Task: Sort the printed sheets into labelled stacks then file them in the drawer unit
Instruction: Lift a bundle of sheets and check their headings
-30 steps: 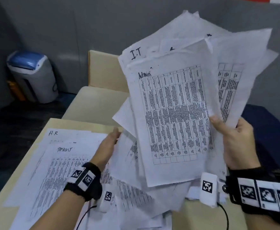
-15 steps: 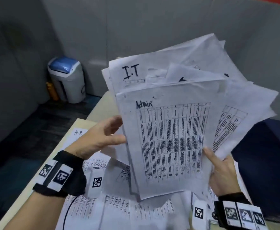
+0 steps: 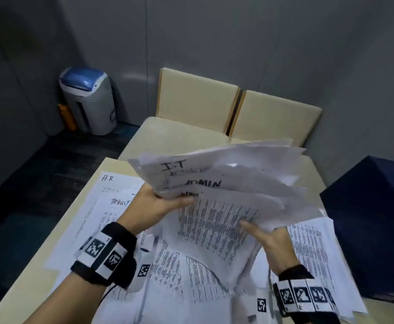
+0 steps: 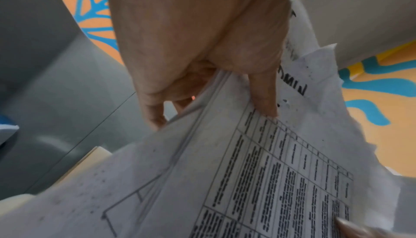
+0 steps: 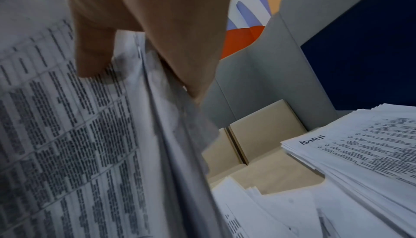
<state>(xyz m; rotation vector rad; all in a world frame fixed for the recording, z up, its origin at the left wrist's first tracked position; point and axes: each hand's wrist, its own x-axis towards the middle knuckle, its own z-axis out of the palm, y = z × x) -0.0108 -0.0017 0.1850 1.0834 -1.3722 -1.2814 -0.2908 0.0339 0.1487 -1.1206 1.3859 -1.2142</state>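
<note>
I hold a loose bundle of printed sheets (image 3: 226,197) in both hands, tilted low over the table. Handwritten labels "I.T" and "ADMIN" show on its upper sheets. My left hand (image 3: 165,203) (image 4: 198,85) pinches the bundle's left edge, thumb on top and fingers beneath. My right hand (image 3: 265,238) (image 5: 139,19) grips the near right edge, thumb on the printed table. A stack labelled "H-R" (image 3: 111,206) lies at the table's left. A thick stack labelled "ADMIN" (image 5: 360,154) (image 3: 312,251) lies at the right. More sheets (image 3: 179,281) lie under my wrists.
The beige table (image 3: 51,249) ends at the left over dark floor. Beyond it stand two beige seats (image 3: 214,104) against a grey wall. A grey bin with a blue lid (image 3: 88,101) sits in the far left corner. A dark blue block (image 3: 373,218) stands at the right.
The bundle has swung from upright in front of me down to nearly flat over the table. My left hand, which was open beside it, now holds its left edge.
</note>
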